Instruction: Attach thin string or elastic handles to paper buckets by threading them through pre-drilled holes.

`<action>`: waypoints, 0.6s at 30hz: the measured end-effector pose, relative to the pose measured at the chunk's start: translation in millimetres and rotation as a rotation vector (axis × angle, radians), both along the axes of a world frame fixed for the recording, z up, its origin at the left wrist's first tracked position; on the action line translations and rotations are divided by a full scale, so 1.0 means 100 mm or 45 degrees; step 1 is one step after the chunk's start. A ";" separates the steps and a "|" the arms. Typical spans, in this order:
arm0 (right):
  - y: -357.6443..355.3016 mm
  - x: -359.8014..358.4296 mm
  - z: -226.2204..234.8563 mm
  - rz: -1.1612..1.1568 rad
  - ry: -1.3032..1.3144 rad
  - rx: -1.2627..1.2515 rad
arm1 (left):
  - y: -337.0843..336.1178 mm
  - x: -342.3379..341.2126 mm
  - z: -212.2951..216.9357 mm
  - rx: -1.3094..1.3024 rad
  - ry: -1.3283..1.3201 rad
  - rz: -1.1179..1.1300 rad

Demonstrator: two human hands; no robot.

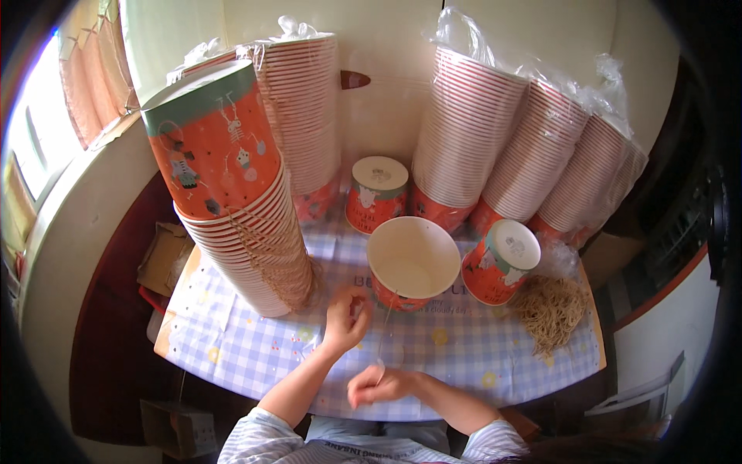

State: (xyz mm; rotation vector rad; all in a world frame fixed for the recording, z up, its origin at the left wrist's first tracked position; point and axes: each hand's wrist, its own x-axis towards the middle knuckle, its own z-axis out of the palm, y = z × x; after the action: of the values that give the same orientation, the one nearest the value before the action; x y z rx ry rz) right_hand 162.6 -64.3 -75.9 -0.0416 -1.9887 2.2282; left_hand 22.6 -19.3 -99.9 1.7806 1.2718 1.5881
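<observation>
An orange paper bucket (pixel 413 259) with its white inside showing stands upright on the table in front of me. A thin cord (pixel 389 321) runs from the near side of this bucket down toward my right hand (pixel 379 385), whose fingers are closed on it close to the table's front edge. Left of the bucket, and apart from it, my left hand (pixel 346 319) has its fingers curled in; what they hold, if anything, is too small to make out. Beside that hand rises a tall leaning stack of nested buckets (pixel 255 255), with strands of tan cord (pixel 282 271) hanging down its side.
A bundle of tan cords (pixel 550 313) lies at the right. Two upside-down buckets, one behind (pixel 376 193) and one at right (pixel 501 263), flank the upright one. Plastic-wrapped bucket stacks (pixel 471 124) line the back of the checked tablecloth (pixel 433 371).
</observation>
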 end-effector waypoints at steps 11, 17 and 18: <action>0.60 0.06 0.51 -1.845 -0.365 1.814 | 0.04 0.07 0.17 -0.074 -0.119 0.090; 0.62 0.25 0.68 -1.777 -0.896 1.432 | 0.09 0.00 0.05 -0.051 -0.139 0.106; 0.65 0.41 0.69 -1.814 -0.858 1.423 | 0.09 0.04 0.08 -0.049 -0.148 0.087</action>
State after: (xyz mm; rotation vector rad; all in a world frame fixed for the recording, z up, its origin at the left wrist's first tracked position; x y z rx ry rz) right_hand 203.4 0.3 -7.1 -1.5502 -1.9672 0.1484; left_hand 26.4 -10.2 -92.2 1.6128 1.3120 1.6666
